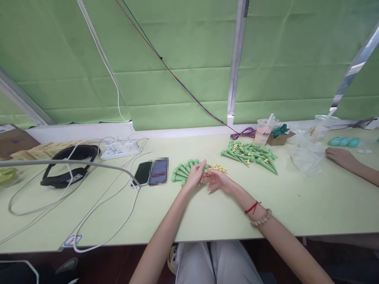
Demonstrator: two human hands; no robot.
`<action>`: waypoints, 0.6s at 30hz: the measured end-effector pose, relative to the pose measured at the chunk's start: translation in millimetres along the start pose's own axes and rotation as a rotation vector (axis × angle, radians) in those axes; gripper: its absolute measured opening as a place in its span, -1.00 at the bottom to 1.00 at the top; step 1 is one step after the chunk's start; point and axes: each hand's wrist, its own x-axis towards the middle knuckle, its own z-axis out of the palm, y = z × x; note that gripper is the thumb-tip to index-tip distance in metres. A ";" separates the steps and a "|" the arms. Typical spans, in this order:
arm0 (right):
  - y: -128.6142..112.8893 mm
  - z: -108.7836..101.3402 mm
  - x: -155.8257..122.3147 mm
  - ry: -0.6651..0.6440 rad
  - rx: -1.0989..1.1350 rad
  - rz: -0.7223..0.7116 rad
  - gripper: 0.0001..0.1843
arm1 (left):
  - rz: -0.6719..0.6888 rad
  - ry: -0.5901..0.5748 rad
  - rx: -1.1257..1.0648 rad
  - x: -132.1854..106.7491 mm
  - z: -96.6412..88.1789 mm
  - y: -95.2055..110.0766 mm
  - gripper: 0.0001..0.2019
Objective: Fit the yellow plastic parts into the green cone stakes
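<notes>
My left hand is closed around a green plastic spike, which its fingers mostly cover. Against it, the fingers of my right hand are bent and drawn together at the spike; whatever they pinch is too small to make out. Fanned out beside my left hand lie several green spikes with round caps. A small heap of yellow pieces sits just beyond my right hand. Farther right is a larger pile of green spikes, some with yellow pieces on them.
Left of the spikes lie a phone and a blurred-out flat object. White cables, a black headset and a power strip occupy the left. Rightward are a drink cup, plastic bag and another person's hand.
</notes>
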 end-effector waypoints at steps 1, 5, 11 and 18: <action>-0.5 -0.6 0.0 -0.015 0.045 0.002 -0.76 | 0.010 -0.006 0.001 0.0 -0.4 -0.2 -0.42; -2.9 -2.1 -0.2 0.005 0.085 0.026 -0.90 | 0.042 -0.016 0.045 0.3 -2.6 -1.8 -0.45; 4.8 1.0 4.2 0.252 -0.234 -0.095 -0.86 | 0.070 0.028 0.155 1.1 -1.5 -3.3 -0.53; 17.8 1.6 13.4 0.422 -0.508 -0.495 -0.72 | 0.064 0.127 0.187 3.3 -0.8 -6.8 -0.55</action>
